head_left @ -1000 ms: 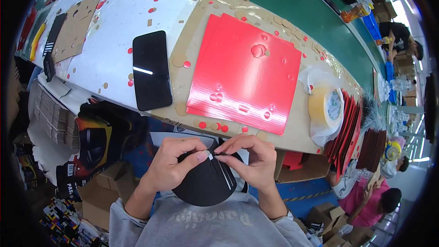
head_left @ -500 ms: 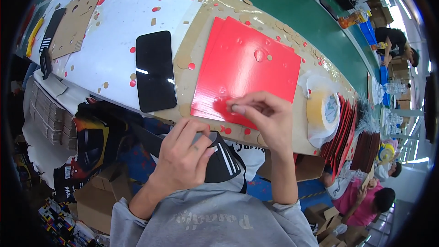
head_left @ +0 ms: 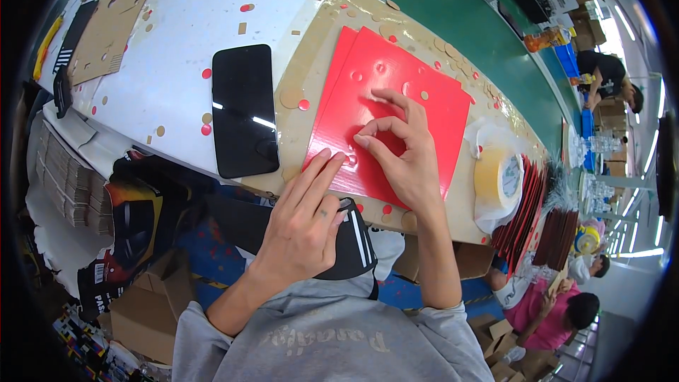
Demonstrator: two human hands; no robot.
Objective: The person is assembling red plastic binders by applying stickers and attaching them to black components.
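Note:
Two overlapping glossy red sheets (head_left: 435, 124), marked with several round cuts, lie before me on the table. Above the upper sheet, my right hand (head_left: 407, 159) is closed in a pinch, thumb against index finger, the other fingers curled loosely. Whatever the pinch holds is too small to make out. At the sheets' near left corner, my left hand (head_left: 300, 233) has its fingers stretched out, with the tips at the edge. A small greyish thing by its thumb is unclear. One tan disc (head_left: 424, 95) rests on the red surface.
A black phone (head_left: 245, 113) lies left of the sheets. A yellow tape roll (head_left: 491, 180) and upright red sheets (head_left: 520, 212) stand to the right. Red and tan discs dot the table. A brown cardboard sheet (head_left: 113, 25) lies far left. Another person (head_left: 555, 315) sits at the right.
My right hand has moved up and away from the near edge, over the middle of the red sheet. My left hand has shifted toward the sheet, its fingers straightening.

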